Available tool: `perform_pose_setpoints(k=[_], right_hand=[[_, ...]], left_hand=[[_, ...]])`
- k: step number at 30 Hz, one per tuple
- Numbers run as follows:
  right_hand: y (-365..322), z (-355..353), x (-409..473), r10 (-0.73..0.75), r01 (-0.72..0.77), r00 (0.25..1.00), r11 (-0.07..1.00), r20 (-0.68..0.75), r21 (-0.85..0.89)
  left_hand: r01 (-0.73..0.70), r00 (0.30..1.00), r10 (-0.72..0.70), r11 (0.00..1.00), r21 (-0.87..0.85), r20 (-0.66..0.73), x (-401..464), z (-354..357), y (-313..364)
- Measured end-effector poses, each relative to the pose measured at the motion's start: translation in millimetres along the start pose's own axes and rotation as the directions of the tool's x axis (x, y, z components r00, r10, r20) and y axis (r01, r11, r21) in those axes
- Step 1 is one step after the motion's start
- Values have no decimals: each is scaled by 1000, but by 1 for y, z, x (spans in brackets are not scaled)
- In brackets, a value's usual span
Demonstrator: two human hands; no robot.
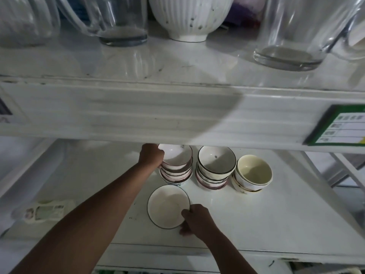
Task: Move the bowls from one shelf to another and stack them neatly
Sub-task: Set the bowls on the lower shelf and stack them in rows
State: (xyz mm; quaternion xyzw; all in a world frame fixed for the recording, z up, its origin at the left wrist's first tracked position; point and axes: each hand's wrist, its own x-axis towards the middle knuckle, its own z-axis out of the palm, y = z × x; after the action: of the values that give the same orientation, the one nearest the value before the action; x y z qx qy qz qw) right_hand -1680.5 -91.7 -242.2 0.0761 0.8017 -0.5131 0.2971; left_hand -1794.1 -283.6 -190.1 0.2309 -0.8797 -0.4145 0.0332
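Our left hand [151,156] grips the top bowl [174,155] of the left stack [175,175]; our right hand [197,219] pinches the single bowl [166,206]. We should lift straight, keeping rims level.

Lower white shelf [256,224]: three bowl stacks [216,171] at rear; one black-rimmed bowl [167,206] in front; labelled packet [44,211] at left; upper shelf [177,62]: glass jugs [290,36], ribbed white bowl [189,16].
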Motion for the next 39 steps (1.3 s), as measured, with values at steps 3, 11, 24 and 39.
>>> perform_pose_setpoints(k=[3,11,24,39], right_hand=[[-1,0,-3,-22,22,1000,999,-4,-35],[-6,-1,-9,-90,84,995,987,-46,-136],[-6,2,-6,-72,70,997,989,-10,-131],[14,-97,-42,10,-5,999,989,31,-151]], left_hand=[[-23,1000,25,993,112,-12,1,9,-3],[-10,1000,10,978,208,3,5,16,-12],[-25,1000,21,979,201,20,2,21,-16],[128,886,-171,984,126,432,-64,-24,-38]])
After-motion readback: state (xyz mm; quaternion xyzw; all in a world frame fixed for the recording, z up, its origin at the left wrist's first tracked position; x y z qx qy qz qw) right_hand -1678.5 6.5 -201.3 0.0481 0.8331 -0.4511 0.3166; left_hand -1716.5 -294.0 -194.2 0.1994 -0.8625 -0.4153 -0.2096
